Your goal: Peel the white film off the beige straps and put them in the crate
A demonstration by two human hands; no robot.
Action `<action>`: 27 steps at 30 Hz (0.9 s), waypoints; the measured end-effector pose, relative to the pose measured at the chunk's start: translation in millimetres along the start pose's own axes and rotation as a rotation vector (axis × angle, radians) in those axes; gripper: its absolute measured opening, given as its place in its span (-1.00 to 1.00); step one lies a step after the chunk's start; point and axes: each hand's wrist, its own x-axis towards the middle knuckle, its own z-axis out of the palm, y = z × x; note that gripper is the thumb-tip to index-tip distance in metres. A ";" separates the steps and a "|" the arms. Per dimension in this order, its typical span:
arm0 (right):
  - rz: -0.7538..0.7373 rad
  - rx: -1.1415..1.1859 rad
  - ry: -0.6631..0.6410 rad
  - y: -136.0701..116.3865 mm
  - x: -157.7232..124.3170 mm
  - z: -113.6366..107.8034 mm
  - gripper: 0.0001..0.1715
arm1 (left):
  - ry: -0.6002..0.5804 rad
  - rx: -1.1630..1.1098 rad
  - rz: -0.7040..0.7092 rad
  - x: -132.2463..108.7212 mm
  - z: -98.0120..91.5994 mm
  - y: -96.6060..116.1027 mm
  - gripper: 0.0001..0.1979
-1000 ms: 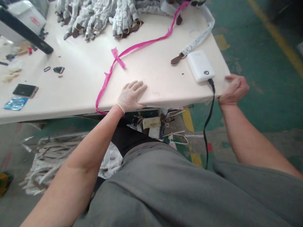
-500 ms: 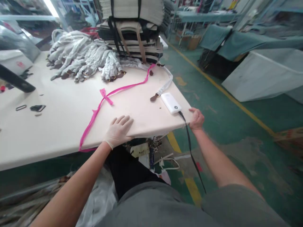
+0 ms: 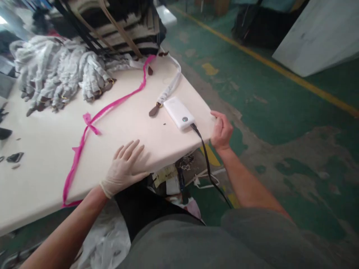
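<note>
My left hand (image 3: 123, 168), in a pale thin glove, lies on the near edge of the white table (image 3: 120, 134) with its fingers stretched out. My right hand (image 3: 221, 129), ungloved, is curled around the table's right corner. Left of that hand, a white power bank (image 3: 178, 113) rests on the tabletop with a black cable (image 3: 207, 160) running from it over the edge. A strap in whitish wrapping with a brown tab (image 3: 155, 109) lies beside the power bank. A pink ribbon (image 3: 112, 106), knotted partway along, crosses the table.
Many wrapped straps (image 3: 61, 74) are heaped at the back left, against a tied stack of dark and beige material (image 3: 131, 30). A black buckle (image 3: 15, 157) lies at the left. Clear plastic (image 3: 106, 235) and scraps are below the table; green floor (image 3: 252, 108) extends rightward.
My view has tilted down and turned to the right, so the table's things appear shifted left. My left hand stays flat on the edge and my right hand stays at the corner.
</note>
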 end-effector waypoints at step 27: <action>1.026 -0.081 -0.047 194.5 -105.8 -26.8 -0.57 | -0.113 0.037 0.406 139.1 3.4 99.9 -0.37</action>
